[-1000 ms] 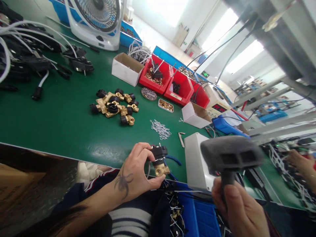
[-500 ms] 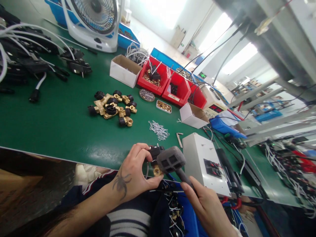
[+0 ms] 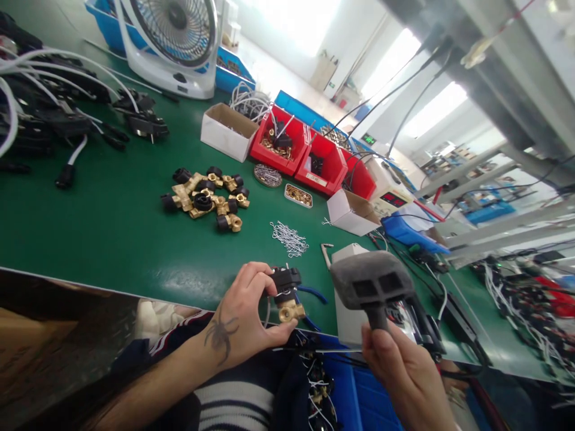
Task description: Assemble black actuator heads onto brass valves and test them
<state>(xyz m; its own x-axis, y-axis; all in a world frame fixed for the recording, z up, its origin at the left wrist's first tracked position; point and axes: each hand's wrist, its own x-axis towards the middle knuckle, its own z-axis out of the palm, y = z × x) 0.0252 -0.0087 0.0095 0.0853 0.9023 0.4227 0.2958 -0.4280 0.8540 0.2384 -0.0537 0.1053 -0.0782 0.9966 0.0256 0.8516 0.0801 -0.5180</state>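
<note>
A: Grip of the left hand (image 3: 245, 311)?
B: Thumb and fingers grasping one brass valve (image 3: 291, 311) with a black top. It sits by the near edge of the green table (image 3: 112, 233); from where I stand I cannot tell whether it touches the surface.
A: Right hand (image 3: 399, 365)?
B: Wrapped round the handle of one grey hammer (image 3: 372, 275), head raised, right of the valve, the two apart.
A: Any writing?
B: One white label (image 3: 315, 179) on the front of the middle red bin; marks too small to read. Red digits on a display (image 3: 393, 199) at far right, illegible to me.
A: Counts, please.
B: Red bins: three, far side. White boxes: two, one (image 3: 224, 140) left of the bins, one (image 3: 350, 218) nearer, to their right. Fan (image 3: 193, 87): one, far left.
A: Small parts?
B: Brass fittings (image 3: 182, 197), roughly ten, overlapping, left of centre. Dishes: one round (image 3: 268, 185), one oblong (image 3: 296, 204), both near the bins. Loose pins (image 3: 288, 238): one heap, too tangled to count, beyond the valve.
</note>
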